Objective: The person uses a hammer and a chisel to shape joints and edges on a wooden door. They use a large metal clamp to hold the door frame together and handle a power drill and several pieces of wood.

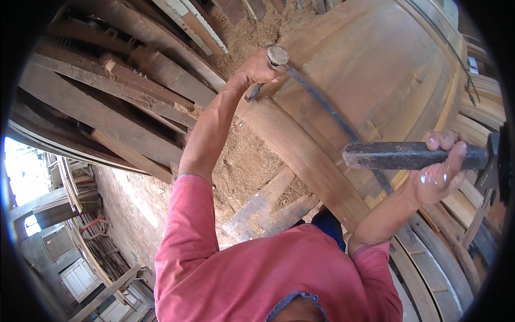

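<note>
The right hand (442, 169) is gripping a hammer (386, 155) by its dark handle, holding it raised. Lower, the left hand (258, 68) is gripping what looks like a chisel (278, 55), standing at the wooden panel (375, 80)'s near-left corner. Chiselling is seemingly proceeding, calling for a straight blow onto the steadied handle. Beneath the hands, a metal bar (327, 107) is crossing the panel; sawdust (241, 161) is covering the floor.

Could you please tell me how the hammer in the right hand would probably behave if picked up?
The hammer in the right hand would likely feel stiff, as its handle is thick and straight. It may be head-heavy, since the dark head looks metallic. The handle's flat faces should discourage rolling.
</note>
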Motion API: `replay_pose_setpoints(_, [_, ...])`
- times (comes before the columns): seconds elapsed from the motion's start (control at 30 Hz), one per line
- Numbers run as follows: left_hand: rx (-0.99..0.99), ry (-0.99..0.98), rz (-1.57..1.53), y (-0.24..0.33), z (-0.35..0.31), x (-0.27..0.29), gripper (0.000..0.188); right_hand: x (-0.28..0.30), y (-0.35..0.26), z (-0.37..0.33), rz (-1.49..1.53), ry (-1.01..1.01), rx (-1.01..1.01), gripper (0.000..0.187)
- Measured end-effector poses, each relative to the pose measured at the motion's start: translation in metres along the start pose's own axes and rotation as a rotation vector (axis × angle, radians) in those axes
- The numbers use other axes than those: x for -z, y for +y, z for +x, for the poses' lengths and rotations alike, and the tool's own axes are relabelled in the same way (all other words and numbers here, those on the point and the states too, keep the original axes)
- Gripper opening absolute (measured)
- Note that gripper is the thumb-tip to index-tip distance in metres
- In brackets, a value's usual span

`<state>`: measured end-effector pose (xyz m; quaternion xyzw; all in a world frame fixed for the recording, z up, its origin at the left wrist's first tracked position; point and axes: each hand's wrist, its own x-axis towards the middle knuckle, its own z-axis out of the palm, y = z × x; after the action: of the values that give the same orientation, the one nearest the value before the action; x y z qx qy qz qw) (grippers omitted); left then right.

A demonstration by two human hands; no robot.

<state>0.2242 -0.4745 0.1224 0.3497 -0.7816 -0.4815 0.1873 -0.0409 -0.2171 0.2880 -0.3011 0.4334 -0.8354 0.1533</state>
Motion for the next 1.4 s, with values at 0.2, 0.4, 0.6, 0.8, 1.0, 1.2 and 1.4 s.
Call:
replay_pose_setpoints(0.2, [-0.018,-0.095,-0.025,0.000,-0.013,0.005,0.014,-0.057,0.104,-0.047,-0.415,-0.445,-0.335,0.017])
replay_pose_setpoints(0.4, [-0.169,0.050,0.081,-0.005,-0.027,0.000,0.017,-0.055,0.132,-0.040,-0.990,-0.990,-0.330,0.027])
replay_pose_setpoints(0.6, [-0.034,0.383,0.243,-0.001,-0.041,-0.062,0.034,-0.008,0.112,-0.075,-0.537,-0.647,-0.591,0.018])
replay_pose_setpoints(0.8, [0.033,-0.132,0.572,0.033,-0.044,-0.105,0.044,0.035,0.100,-0.068,-0.203,-0.380,-0.824,0.017])
replay_pose_setpoints(1.0, [-0.080,-0.196,0.520,0.037,-0.019,-0.122,0.034,0.068,0.091,-0.049,-0.289,-0.138,-0.693,0.018])
replay_pose_setpoints(1.2, [0.039,-0.136,0.529,-0.001,-0.017,-0.113,0.036,0.079,0.073,-0.029,-0.280,0.032,-0.528,0.016])
replay_pose_setpoints(1.4, [-0.005,-0.090,0.553,0.005,-0.022,-0.115,0.037,0.072,0.091,-0.043,-0.352,0.107,-0.310,0.012])
